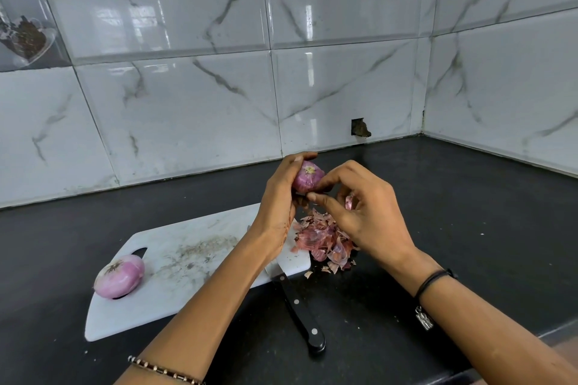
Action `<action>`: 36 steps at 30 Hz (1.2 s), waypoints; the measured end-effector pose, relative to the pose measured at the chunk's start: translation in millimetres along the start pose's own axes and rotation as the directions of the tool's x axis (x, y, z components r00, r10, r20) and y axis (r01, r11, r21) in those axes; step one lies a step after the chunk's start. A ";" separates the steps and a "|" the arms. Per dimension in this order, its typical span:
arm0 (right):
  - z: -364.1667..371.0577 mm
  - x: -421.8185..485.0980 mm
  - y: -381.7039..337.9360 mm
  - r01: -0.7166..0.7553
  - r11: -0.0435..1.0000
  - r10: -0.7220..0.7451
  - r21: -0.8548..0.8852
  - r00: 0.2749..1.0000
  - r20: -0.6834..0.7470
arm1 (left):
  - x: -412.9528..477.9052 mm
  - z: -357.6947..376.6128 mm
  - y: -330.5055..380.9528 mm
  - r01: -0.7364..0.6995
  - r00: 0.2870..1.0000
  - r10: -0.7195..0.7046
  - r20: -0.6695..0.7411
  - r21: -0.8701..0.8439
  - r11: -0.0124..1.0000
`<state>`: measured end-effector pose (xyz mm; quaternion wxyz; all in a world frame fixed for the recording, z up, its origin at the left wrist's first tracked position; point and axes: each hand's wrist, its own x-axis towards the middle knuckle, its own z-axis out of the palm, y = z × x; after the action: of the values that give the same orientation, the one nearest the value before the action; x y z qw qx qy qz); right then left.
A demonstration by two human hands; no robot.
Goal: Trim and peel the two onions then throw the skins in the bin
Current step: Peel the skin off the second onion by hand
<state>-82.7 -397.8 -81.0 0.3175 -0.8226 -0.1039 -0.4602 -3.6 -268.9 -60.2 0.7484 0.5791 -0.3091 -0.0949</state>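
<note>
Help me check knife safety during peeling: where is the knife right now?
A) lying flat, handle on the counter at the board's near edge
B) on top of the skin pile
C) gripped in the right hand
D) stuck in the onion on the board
A: the knife lies with its black handle on the counter, blade toward the cutting board, while the left hand and right hand hold the onion.

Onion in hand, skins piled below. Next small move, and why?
Probably pull off the next strip and let it fall on the pile just below. The right hand, a skin scrap in its fingers, pinches at the underside of the onion gripped by the left hand. The other onion on the board looks peeled and the knife lies set down.
</note>
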 end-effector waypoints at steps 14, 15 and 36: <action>-1.8 1.3 -1.4 -0.071 0.997 0.074 0.040 0.993 -0.091 | -1.3 -4.0 -5.1 -0.078 0.995 0.082 -0.060 0.053 0.996; -1.6 1.3 -0.9 -0.076 0.996 0.080 0.049 0.992 -0.097 | -1.0 -3.7 -5.5 -0.083 0.994 0.087 -0.060 0.061 0.995; 2.6 -0.5 0.8 -0.128 0.977 0.114 -0.172 0.989 -0.091 | -0.7 -6.9 -2.4 0.190 0.966 -0.215 -0.144 -0.170 0.967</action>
<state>-80.8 -396.8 -82.8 0.2745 -0.8331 0.0005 -0.4803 0.4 -263.8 -63.7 0.8000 0.5537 -0.1780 -0.1477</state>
